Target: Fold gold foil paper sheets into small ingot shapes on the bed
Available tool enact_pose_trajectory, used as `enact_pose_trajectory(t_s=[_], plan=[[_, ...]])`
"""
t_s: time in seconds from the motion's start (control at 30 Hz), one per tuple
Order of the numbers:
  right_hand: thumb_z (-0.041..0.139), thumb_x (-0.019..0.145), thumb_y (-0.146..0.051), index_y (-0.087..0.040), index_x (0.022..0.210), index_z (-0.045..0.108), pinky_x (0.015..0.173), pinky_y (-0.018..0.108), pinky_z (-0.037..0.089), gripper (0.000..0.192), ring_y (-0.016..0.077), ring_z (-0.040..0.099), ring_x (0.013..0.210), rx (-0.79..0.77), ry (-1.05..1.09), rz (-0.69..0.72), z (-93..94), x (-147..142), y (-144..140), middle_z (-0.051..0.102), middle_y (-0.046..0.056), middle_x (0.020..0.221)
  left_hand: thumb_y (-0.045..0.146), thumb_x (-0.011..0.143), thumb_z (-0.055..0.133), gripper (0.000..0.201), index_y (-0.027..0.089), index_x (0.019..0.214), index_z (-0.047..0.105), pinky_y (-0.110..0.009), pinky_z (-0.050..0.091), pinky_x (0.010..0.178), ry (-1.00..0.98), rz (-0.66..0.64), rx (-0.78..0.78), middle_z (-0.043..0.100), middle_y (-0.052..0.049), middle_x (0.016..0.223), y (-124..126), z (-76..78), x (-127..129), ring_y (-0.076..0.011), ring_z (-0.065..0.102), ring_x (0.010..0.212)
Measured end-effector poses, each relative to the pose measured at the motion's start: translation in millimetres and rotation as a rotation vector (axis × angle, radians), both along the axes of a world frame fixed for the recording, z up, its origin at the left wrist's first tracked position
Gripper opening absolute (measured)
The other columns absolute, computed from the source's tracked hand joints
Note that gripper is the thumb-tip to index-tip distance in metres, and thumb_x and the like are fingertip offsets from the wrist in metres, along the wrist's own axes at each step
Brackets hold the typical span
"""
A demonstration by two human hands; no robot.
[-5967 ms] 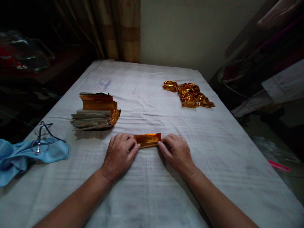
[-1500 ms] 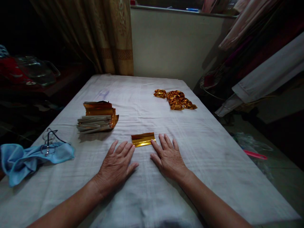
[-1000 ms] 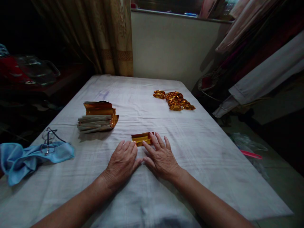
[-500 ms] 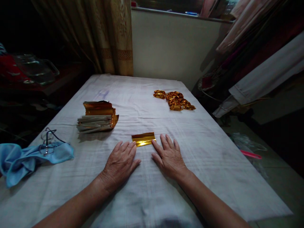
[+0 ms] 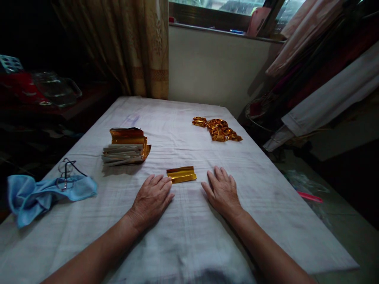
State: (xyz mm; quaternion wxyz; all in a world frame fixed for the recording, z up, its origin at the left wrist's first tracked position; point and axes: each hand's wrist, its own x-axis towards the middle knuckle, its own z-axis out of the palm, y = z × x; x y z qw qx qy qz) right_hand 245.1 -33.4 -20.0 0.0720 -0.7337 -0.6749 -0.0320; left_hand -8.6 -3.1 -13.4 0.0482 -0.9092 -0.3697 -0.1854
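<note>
A gold foil strip (image 5: pixel 181 174) lies on the white cloth (image 5: pixel 171 138) between the two hands, its long edges showing creases. The left hand (image 5: pixel 152 199) rests palm down, fingers close together with the thumb a little apart, the tips at the strip's near left corner, probably to keep so light a piece from sliding. The right hand (image 5: pixel 223 193) lies just beside the other end, fingers slightly spread and pinching nothing, apart from the foil, perhaps so that the strip lies free there. The stack of foil sheets (image 5: pixel 126 146) sits beyond the left hand (handy for that side, I'd judge), while the folded gold pieces (image 5: pixel 217 128) are grouped farther off to the right, seemingly to keep them separate from the flat sheets
</note>
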Motion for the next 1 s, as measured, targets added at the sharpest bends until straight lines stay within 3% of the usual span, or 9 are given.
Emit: enact_pose_trajectory(t_s=[0.23,0.33,0.67,0.83,1.0], plan=[[0.06,0.09,-0.042,-0.02,0.137,0.057,0.112,0.056,0.031,0.052,0.0353,0.035,0.142,0.067,0.234,0.178,-7.3,-2,40,0.047,0.017,0.15,0.031,0.098,0.049,0.024,0.019,0.107,0.068,-0.045,0.045,0.1,-0.154,0.058,-0.05,0.067,-0.01,0.116,6,-3.6,-1,-0.0262,0.059,0.11],[0.064,0.086,-0.036,-0.023,0.128,0.064,0.112,0.057,0.031,0.044,0.0357,0.036,0.142,0.071,0.308,0.227,-9.9,-5,49,0.051,0.014,0.147,0.03,0.098,0.047,0.025,0.02,0.107,0.068,-0.044,0.047,0.098,-0.181,0.076,-0.108,0.067,-0.009,0.114,6,-1.3,-2,-0.0249,0.06,0.108],[0.068,0.08,-0.028,-0.023,0.11,0.072,0.113,0.056,0.03,0.031,0.0327,0.04,0.141,0.116,0.485,0.237,-12.4,-1,48,0.057,0.012,0.142,0.031,0.096,0.051,0.024,0.016,0.112,0.061,-0.043,0.048,0.095,-0.26,0.192,-0.114,0.069,-0.011,0.11,13,-11.0,-5,-0.0267,0.061,0.105],[0.068,0.08,-0.028,-0.024,0.106,0.073,0.112,0.055,0.031,0.026,0.0315,0.041,0.14,0.14,0.516,0.237,-13.9,-1,48,0.059,0.011,0.14,0.036,0.093,0.056,0.034,0.017,0.121,0.059,-0.044,0.047,0.098,-0.281,0.244,-0.096,0.067,-0.011,0.119,19,-13.3,-3,-0.0275,0.059,0.111],[0.066,0.08,-0.029,-0.024,0.104,0.072,0.112,0.055,0.031,0.025,0.0311,0.042,0.139,0.153,0.521,0.24,-15.9,-1,48,0.06,0.01,0.138,0.032,0.088,0.064,0.018,0.022,0.103,0.068,-0.042,0.046,0.093,-0.285,0.252,-0.162,0.069,-0.007,0.112,25,-7.1,3,-0.0258,0.061,0.106]])
